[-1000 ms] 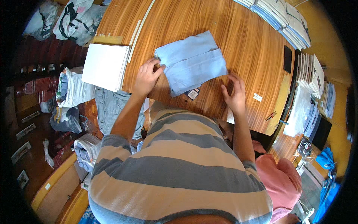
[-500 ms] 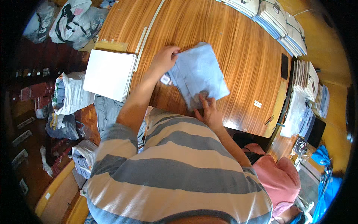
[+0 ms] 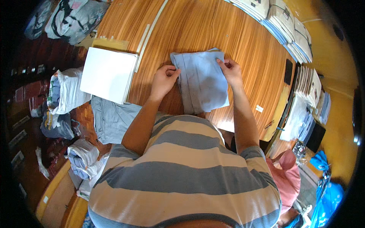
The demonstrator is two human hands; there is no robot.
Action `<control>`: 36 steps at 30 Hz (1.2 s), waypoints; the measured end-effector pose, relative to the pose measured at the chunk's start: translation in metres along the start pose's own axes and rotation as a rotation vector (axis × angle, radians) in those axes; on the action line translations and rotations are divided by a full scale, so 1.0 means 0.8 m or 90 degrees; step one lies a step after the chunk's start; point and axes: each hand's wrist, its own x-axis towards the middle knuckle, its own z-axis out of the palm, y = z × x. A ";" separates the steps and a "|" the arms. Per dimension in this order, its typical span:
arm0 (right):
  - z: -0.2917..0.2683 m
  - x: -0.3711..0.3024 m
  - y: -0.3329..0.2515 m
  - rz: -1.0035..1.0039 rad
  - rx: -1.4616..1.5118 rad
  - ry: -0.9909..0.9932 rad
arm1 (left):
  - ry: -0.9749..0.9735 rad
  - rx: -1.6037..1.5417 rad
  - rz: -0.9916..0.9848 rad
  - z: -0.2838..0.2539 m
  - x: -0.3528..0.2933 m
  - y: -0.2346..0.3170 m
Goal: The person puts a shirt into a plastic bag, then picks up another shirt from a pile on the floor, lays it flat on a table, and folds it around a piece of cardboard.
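A folded light-blue garment [image 3: 203, 81] lies on the table close in front of my body, its edges nearly square to me and layered folds running down its left side. My left hand [image 3: 164, 81] pinches its left edge near the far corner, thumb and forefinger together. At the far right corner my right hand [image 3: 231, 71] has the edge between thumb and curled fingers. A little white shows under the near right corner.
A stack of white sheets [image 3: 109, 74] sits at the table's left edge, beside hanging grey cloth [image 3: 112, 119]. Bundled folded garments [image 3: 283, 19] line the far right. A black phone [image 3: 289, 71] lies near the right edge. A person in pink [image 3: 287, 174] is at lower right.
The garment has turned from a slant to nearly square, and its white tag is out of sight. My right hand has moved from the near edge to the far right corner.
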 end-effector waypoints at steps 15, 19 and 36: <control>-0.008 0.037 0.010 0.014 0.123 -0.187 | 0.118 0.245 0.055 0.013 -0.022 0.069; -0.014 0.037 -0.004 0.018 0.104 -0.219 | 0.051 0.141 0.045 0.011 0.006 0.048; -0.015 0.043 0.003 -0.036 0.096 -0.216 | -0.257 0.294 0.054 -0.026 0.035 0.065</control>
